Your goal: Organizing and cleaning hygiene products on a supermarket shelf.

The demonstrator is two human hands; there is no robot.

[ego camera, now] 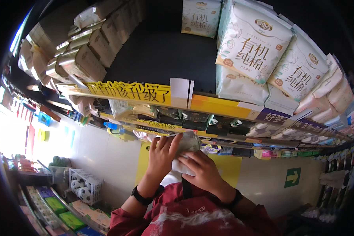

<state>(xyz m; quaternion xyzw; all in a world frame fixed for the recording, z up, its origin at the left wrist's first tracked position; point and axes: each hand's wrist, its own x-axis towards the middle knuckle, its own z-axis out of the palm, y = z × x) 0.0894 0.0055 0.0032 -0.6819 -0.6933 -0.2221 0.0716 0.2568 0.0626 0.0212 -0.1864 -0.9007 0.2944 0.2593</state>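
Before my chest, a soft pale plastic package (190,143) is between my two hands. My left hand (163,153) lies along its left side with the fingers raised over its edge. My right hand (202,168) grips its lower right part, fingers bent across the front. Both hands partly cover the package, so its print cannot be read. Just beyond my hands runs a lower shelf edge with a yellow strip (162,125). Above that, white packs of sanitary pads (253,44) are stacked on the right of the top shelf.
Light boxes or packs (82,63) fill the top shelf's left side. A paper tag (181,93) sticks up from the shelf's front edge. Dark packs (194,116) line the shelf below. Behind me, a white wire basket (85,185) holds soccer balls, beside low shelves of packaged goods. A green arrow sign (292,177) marks the floor.
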